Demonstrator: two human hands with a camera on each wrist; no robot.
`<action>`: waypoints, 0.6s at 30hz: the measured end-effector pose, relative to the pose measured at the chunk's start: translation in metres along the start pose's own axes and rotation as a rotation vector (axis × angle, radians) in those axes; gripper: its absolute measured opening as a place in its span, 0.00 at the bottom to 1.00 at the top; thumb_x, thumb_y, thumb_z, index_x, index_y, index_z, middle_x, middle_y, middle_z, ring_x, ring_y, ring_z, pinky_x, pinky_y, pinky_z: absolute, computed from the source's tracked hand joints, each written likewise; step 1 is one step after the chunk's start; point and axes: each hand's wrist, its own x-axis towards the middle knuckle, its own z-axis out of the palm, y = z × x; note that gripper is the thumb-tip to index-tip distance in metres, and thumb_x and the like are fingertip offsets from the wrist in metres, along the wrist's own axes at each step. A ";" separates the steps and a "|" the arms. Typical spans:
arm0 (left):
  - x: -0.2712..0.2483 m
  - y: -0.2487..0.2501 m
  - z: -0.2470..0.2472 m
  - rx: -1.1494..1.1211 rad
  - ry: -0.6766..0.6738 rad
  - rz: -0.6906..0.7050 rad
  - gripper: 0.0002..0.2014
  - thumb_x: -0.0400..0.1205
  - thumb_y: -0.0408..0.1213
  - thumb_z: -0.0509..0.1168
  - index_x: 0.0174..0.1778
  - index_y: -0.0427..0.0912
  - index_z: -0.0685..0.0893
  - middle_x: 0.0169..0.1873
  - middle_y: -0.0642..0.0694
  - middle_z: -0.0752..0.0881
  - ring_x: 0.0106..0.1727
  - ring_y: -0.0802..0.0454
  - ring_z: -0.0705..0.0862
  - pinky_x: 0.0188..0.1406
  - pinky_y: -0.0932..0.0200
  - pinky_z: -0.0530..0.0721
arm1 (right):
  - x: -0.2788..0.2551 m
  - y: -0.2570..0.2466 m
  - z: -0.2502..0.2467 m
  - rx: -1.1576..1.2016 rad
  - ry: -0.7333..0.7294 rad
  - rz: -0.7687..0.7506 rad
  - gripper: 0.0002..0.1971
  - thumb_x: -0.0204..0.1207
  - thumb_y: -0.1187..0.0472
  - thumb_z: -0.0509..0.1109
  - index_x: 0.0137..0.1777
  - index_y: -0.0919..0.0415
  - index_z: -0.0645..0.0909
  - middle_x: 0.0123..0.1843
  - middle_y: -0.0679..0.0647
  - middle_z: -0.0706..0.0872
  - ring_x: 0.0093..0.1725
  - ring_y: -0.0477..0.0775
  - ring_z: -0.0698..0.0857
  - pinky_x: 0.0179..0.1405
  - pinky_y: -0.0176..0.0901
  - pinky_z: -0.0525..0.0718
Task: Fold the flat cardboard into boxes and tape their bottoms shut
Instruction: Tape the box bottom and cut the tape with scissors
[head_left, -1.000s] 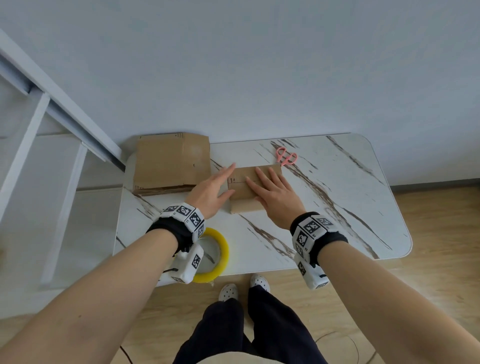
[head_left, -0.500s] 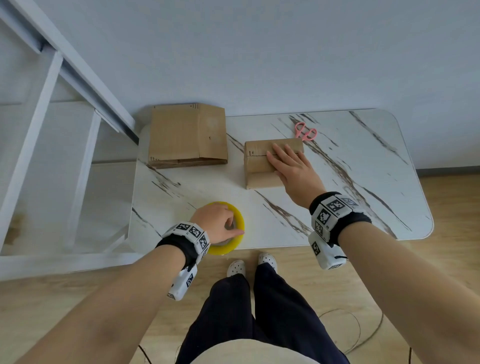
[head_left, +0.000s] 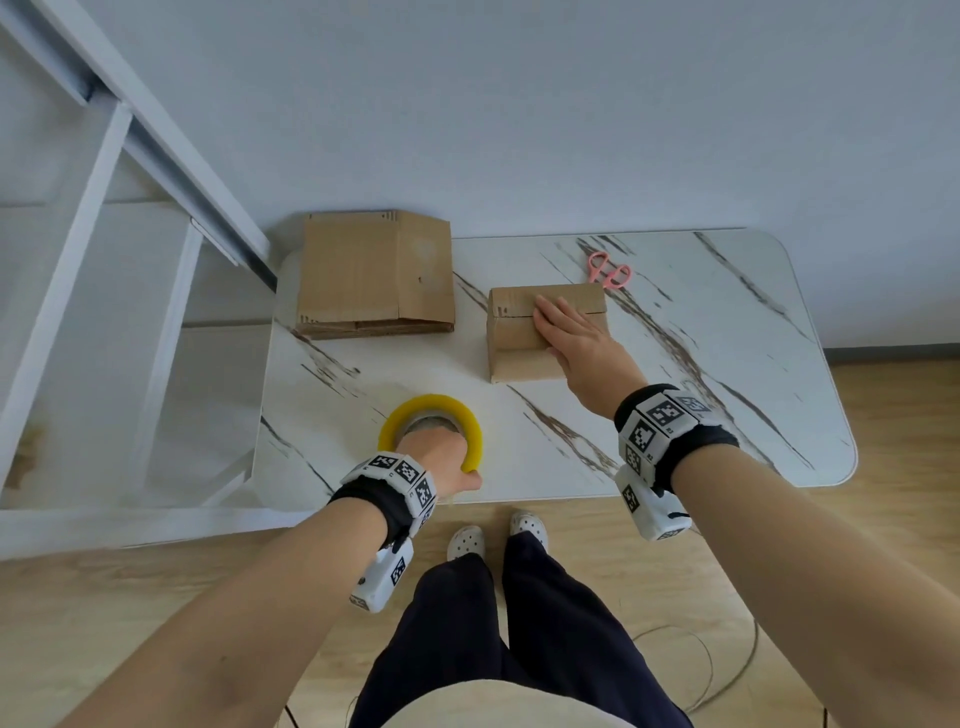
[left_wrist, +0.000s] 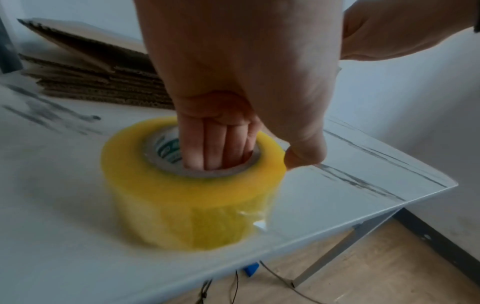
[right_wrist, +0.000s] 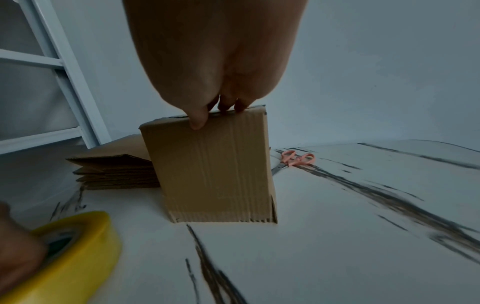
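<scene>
A small folded cardboard box (head_left: 514, 338) (right_wrist: 215, 174) stands on the marble table (head_left: 701, 364) with its closed flaps up. My right hand (head_left: 571, 332) lies flat on those flaps, fingers straight, thumb (right_wrist: 198, 121) over the near edge. A yellow roll of tape (head_left: 467, 428) (left_wrist: 187, 195) (right_wrist: 85, 253) sits near the table's front edge. My left hand (head_left: 441, 457) grips it, fingers (left_wrist: 215, 148) down in the core, thumb (left_wrist: 303, 156) against the outer side.
A stack of flat cardboard (head_left: 374, 275) (left_wrist: 98, 82) (right_wrist: 114, 172) lies at the table's back left corner. Pink scissors (head_left: 608, 270) (right_wrist: 296, 159) lie behind the box. A white metal frame (head_left: 104, 260) stands left of the table.
My left hand left the box, came back to the front edge and took hold of the tape roll. My right hand stayed pressed on the box flaps.
</scene>
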 end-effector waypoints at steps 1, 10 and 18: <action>0.000 -0.001 -0.004 -0.016 0.002 -0.001 0.22 0.79 0.53 0.62 0.24 0.44 0.66 0.22 0.49 0.67 0.24 0.51 0.68 0.24 0.59 0.66 | 0.001 -0.001 -0.002 0.004 -0.019 0.003 0.24 0.86 0.69 0.53 0.82 0.61 0.59 0.85 0.52 0.56 0.84 0.54 0.53 0.79 0.38 0.46; 0.000 -0.013 -0.077 -0.318 0.033 -0.093 0.24 0.79 0.49 0.64 0.21 0.42 0.66 0.20 0.48 0.67 0.24 0.51 0.68 0.27 0.57 0.65 | 0.011 -0.012 -0.023 -0.069 -0.163 0.066 0.26 0.85 0.70 0.54 0.82 0.59 0.60 0.85 0.50 0.55 0.83 0.53 0.57 0.78 0.45 0.61; -0.010 -0.016 -0.151 -0.377 0.191 -0.204 0.22 0.79 0.47 0.65 0.24 0.40 0.67 0.23 0.46 0.69 0.25 0.50 0.70 0.28 0.58 0.68 | 0.016 -0.024 -0.040 -0.066 -0.325 0.120 0.29 0.82 0.71 0.51 0.83 0.58 0.56 0.85 0.53 0.54 0.82 0.59 0.59 0.77 0.52 0.65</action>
